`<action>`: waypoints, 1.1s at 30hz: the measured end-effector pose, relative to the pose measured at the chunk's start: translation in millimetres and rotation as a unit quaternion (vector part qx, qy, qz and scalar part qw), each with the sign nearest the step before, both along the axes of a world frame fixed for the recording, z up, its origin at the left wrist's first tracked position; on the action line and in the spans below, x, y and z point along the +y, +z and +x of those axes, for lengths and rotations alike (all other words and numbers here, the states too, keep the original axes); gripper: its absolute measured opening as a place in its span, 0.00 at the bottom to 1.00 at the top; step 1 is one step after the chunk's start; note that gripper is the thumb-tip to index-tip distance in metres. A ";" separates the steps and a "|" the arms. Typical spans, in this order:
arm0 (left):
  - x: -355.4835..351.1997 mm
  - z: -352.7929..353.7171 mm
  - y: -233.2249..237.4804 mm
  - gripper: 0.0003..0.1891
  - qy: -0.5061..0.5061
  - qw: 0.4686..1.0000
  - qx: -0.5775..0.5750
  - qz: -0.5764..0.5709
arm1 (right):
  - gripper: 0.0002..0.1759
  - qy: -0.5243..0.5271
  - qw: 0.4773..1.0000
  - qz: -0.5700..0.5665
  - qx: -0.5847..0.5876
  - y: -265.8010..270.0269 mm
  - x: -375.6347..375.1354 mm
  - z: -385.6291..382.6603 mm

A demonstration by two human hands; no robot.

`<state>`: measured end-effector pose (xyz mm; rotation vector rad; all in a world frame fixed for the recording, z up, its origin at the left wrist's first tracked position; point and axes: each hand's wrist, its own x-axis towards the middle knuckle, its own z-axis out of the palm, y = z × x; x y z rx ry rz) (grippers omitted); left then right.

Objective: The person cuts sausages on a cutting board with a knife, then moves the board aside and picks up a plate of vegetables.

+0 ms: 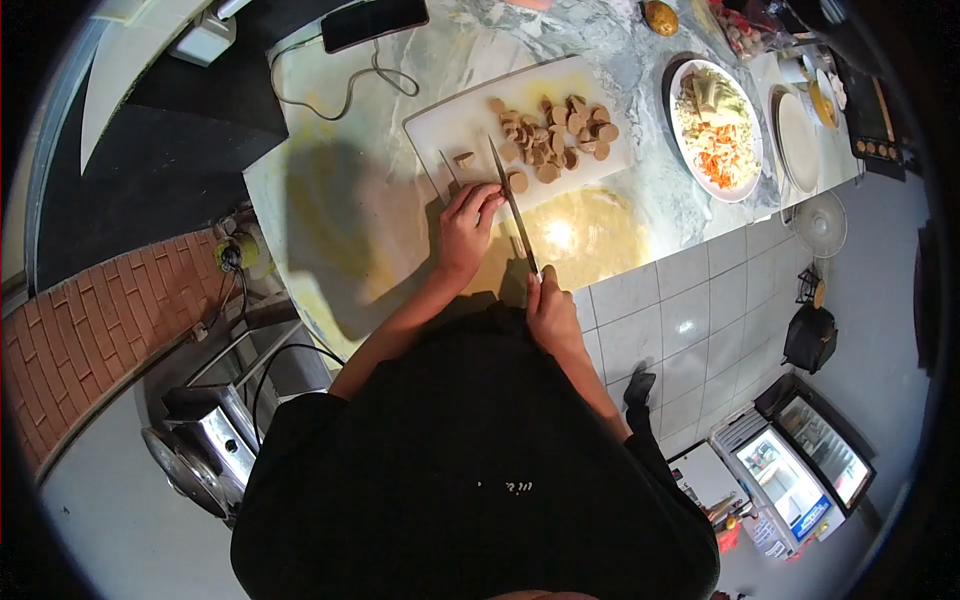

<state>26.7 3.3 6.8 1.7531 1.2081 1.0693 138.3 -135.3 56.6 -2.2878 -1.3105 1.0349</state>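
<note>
My right hand (553, 312) grips the handle of a long kitchen knife (514, 208), its blade pointing away from me over the near edge of the white cutting board (600, 180). Against the blade's left side, my left hand (468, 228) is closed with fingertips bent around a small brown piece, likely sausage, mostly hidden by the fingers. Right of the blade lies a loose heap of round brown sausage slices (552, 140). One separate piece (464, 159) rests on the board to the left of the blade.
An oval plate of shredded vegetables (717, 140) stands right of the board, beside stacked plates (797, 145). A phone (375, 24) with a cable (350, 88) lies at the back. A round brown item (660, 17) sits farther right. The marble counter's edge (690, 247) runs near me.
</note>
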 end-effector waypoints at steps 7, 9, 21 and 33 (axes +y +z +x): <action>0.6 0.4 -1.7 0.07 0.002 1.000 0.016 0.007 | 0.16 -0.004 1.000 -0.015 -0.004 0.3 1.2 -0.3; 0.9 0.1 -3.4 0.07 0.003 1.000 0.020 0.010 | 0.16 -0.005 1.000 -0.015 -0.001 0.1 1.1 -0.7; 0.4 -0.2 -4.6 0.08 0.003 1.000 0.008 0.010 | 0.18 -0.003 0.999 -0.032 0.013 -3.5 1.8 -0.2; 0.0 -1.3 0.6 0.08 -0.007 1.000 -0.003 -0.004 | 0.19 -0.007 0.999 -0.044 0.002 -10.3 4.2 -0.8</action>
